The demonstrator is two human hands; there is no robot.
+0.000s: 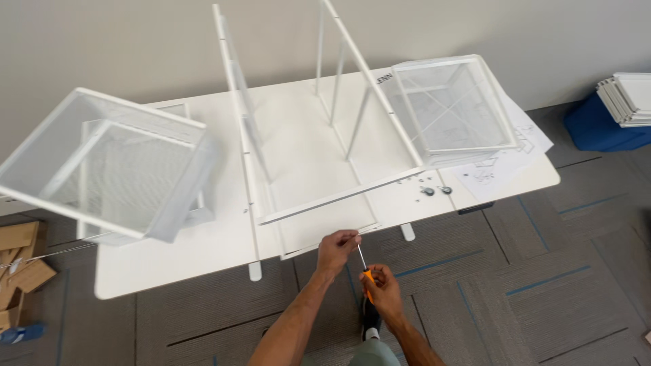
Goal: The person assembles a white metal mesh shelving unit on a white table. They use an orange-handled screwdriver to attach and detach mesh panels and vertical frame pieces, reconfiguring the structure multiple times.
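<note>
A white metal frame lies on a white table, its near corner over the table's front edge. My left hand pinches that corner where the tip of a screwdriver meets it. My right hand grips the screwdriver's orange handle just below and to the right. The thin metal shaft runs up from my right hand to my left fingers.
Two white mesh baskets stand on the table, one at the left and one at the back right. Paper instruction sheets and small black casters lie at the right. A blue bin and cardboard sit on the carpet.
</note>
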